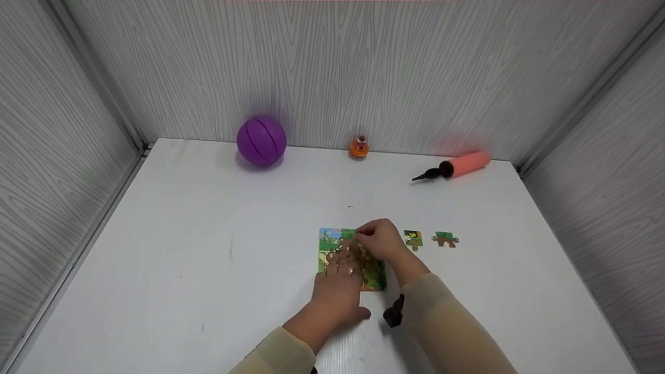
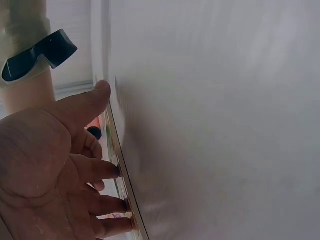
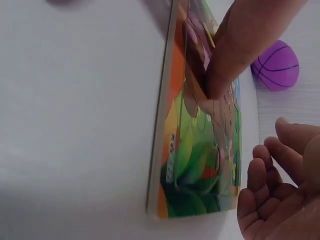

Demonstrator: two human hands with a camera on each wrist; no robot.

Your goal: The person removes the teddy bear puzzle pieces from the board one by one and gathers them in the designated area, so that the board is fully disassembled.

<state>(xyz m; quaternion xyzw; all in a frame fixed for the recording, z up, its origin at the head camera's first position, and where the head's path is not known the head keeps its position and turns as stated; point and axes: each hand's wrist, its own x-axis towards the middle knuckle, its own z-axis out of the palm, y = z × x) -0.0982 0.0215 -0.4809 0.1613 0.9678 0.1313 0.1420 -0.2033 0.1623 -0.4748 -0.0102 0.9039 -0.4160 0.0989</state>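
Observation:
A jigsaw puzzle with a picture of brown animals and greenery lies flat on the white table. Across its middle rests my left hand, its fingers straight on the pieces and its thumb out to the side. From the right my right hand reaches over the upper part, fingers curled and thumb near them. Whether a piece is between those fingertips is hidden. In the right wrist view, the curled right hand hangs by the puzzle's far side.
Two loose puzzle pieces, one green and yellow and one brown and green, lie right of the puzzle. Along the back stand a purple ball, a small orange toy and a pink hand pump. Grey panels enclose the table.

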